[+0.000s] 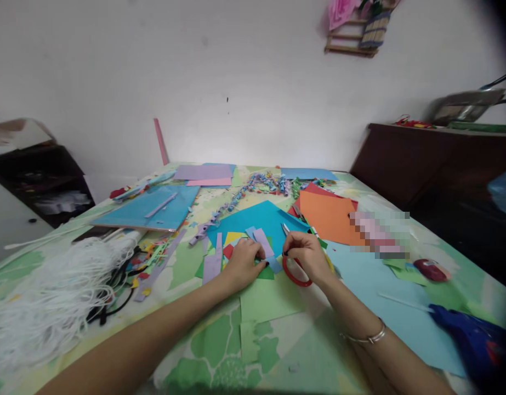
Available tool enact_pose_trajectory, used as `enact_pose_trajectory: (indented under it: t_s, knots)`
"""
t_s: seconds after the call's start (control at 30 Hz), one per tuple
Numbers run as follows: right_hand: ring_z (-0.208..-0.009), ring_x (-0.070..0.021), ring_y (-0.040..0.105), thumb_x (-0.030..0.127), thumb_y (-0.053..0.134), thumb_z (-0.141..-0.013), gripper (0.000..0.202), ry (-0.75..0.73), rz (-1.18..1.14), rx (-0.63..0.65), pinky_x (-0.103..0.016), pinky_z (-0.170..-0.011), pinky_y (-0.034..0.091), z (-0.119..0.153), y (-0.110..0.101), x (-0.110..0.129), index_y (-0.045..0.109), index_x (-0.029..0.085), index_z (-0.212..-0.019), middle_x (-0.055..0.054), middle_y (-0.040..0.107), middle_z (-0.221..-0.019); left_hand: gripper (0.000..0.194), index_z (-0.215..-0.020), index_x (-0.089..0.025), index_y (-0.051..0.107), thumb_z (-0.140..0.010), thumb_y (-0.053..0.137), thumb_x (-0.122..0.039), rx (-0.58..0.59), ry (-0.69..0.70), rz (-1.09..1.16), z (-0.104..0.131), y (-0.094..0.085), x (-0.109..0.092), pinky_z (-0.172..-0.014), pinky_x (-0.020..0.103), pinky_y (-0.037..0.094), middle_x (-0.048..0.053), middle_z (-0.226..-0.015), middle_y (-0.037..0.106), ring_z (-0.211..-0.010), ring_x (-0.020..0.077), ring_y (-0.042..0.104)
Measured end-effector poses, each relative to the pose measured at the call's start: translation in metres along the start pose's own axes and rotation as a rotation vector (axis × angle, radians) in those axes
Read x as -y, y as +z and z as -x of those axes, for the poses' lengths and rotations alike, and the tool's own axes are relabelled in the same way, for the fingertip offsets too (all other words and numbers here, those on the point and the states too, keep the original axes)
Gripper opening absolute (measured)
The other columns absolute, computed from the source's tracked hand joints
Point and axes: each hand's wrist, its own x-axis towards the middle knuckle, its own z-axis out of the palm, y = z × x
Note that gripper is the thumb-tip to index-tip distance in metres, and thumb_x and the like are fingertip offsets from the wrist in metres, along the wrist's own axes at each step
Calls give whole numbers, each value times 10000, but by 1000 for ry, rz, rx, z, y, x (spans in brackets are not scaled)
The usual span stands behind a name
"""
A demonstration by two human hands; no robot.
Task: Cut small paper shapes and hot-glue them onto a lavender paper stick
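My left hand [245,262] rests low over a pile of cut paper, its fingers bent and pressed on small pieces. A lilac paper strip [262,241] and a blue paper piece [273,265] lie against its fingertips. In my right hand [308,253] are red-handled scissors [297,277], the blades pointing away past the knuckles and a loop hanging under the palm. Beneath the hands are a yellow piece [233,238], green scraps and a light green sheet [269,302]. A large blue sheet [256,216] lies just beyond.
White cord [63,291] is heaped at left beside a blue pad [149,208]. A chain of curled paper [232,203] runs across the back. Orange paper [330,214], a light blue sheet [371,285], a dark red round object [431,270] and a blue glue gun [470,334] lie right.
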Motion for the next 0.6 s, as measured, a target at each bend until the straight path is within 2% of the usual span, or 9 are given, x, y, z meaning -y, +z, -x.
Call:
enact_pose_trajectory:
  t_s: [0.13,0.23,0.3,0.4,0.47,0.53,0.57,0.6]
  knots:
    - [-540,-138,471,123,461,-498,122,-6,19,-11,-261,-531,339,1,0,0,563,177,-538,9,533,-522,93,-693,-171,578,-709,658,-126,-35,-50,115,1,-3,-2,-720,293,399,25,-762,626,-788,181,535]
    - [-560,-145,488,119,460,-520,202,-18,25,-22,-264,-549,347,1,2,-2,598,182,-653,21,541,-547,90,-679,-167,576,-705,640,-108,-62,-77,238,6,-8,-3,-684,263,405,10,-729,627,-742,158,553]
    - [-573,-148,501,129,455,-584,219,-45,80,-22,-270,-572,359,1,4,-4,613,189,-723,24,548,-565,68,-737,-167,600,-709,623,-109,-79,-83,308,9,-12,-4,-665,248,409,2,-728,631,-717,144,563]
    - [-598,-154,522,152,438,-708,206,-110,264,1,-283,-610,372,2,8,-7,629,193,-775,18,571,-586,185,-914,-182,639,-743,578,-143,-132,-91,366,11,-21,-3,-639,233,414,-4,-747,647,-674,128,567]
    - [-621,-160,539,172,460,-755,187,-144,392,19,-291,-625,378,3,10,-6,639,189,-808,7,606,-621,186,-910,-183,665,-760,557,-183,-162,-86,353,11,-32,0,-649,235,421,9,-774,672,-674,129,575]
    - [-651,-168,555,191,495,-781,148,-176,510,17,-298,-636,387,3,11,-3,642,182,-797,-10,637,-670,158,-797,-176,690,-749,542,-200,-112,-82,304,11,-47,8,-666,238,427,26,-796,698,-697,140,590]
    - [-666,-172,561,193,507,-790,135,-190,564,14,-302,-641,392,3,11,-2,641,180,-779,-18,645,-688,172,-762,-175,697,-738,527,-192,-33,-83,269,12,-57,14,-665,239,427,29,-794,706,-702,147,596]
    - [-682,-178,567,187,518,-792,125,-200,611,9,-307,-647,397,3,10,-1,639,177,-760,-25,649,-700,194,-739,-179,705,-718,513,-176,98,-92,241,13,-68,20,-650,237,425,24,-769,711,-690,151,603]
